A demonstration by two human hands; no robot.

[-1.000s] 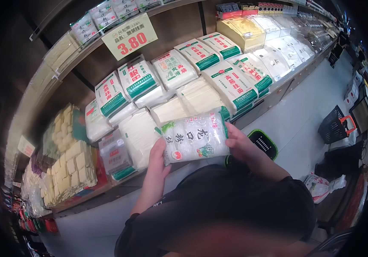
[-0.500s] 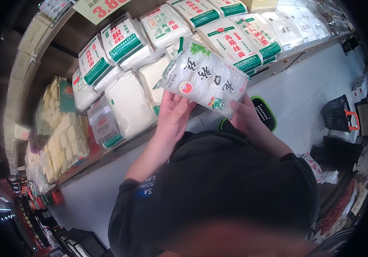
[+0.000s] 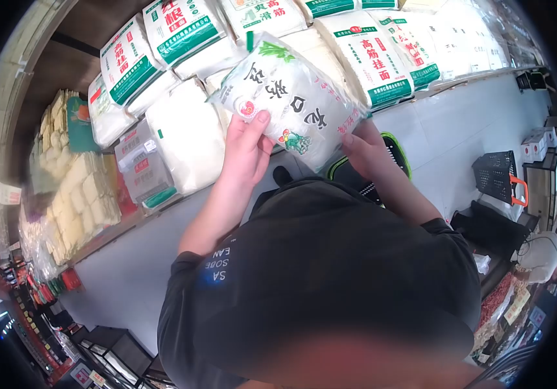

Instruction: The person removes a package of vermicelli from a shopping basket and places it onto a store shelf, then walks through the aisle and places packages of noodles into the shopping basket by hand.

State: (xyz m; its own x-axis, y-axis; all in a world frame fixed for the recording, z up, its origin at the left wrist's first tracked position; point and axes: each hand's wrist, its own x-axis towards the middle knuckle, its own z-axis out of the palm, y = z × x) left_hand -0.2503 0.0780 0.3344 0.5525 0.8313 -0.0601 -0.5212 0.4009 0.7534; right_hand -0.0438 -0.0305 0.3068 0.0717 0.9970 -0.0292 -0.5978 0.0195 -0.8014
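Packet (image 3: 291,107): one; held up before the shelf (image 3: 126,225).
Change: slant is steepened from near level a second ago; printed front is judged readable.
Left hand (image 3: 251,144): clamped on packet's lower left edge.
Right hand (image 3: 366,155): clamped on packet's right end.
Baskets: two counted; orange-handled basket (image 3: 494,174), green-rimmed basket (image 3: 395,148).

One head-worn camera looks forward and down at the nearby hands (image 3: 248,148) (image 3: 368,154).
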